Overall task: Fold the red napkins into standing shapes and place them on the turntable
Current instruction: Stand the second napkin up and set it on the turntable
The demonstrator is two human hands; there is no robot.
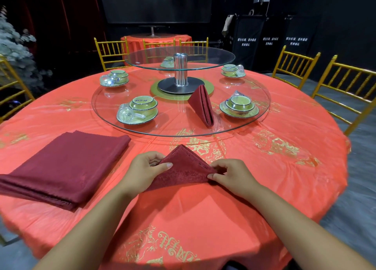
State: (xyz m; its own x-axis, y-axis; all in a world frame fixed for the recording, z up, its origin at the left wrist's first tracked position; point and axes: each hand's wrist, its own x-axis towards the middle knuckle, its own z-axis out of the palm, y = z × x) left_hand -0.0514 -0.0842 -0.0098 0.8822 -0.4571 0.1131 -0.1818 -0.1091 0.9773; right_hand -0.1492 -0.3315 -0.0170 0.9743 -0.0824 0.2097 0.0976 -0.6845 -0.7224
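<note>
Napkin (184, 171) corner under left hand (142, 169)

I see open surface (264, 178) from 1 to 5 o'clock, napkin stack (67, 168) blocking 9 o'clock, bare turntable (175, 123) glass at 12 between the dish set (140, 110) at 11 and standing napkin (202, 106) at 1

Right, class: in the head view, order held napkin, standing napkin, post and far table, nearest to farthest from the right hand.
1. Held napkin, in the right hand.
2. Standing napkin, ahead on the turntable.
3. Post, centre.
4. Far table, at the back.
</note>
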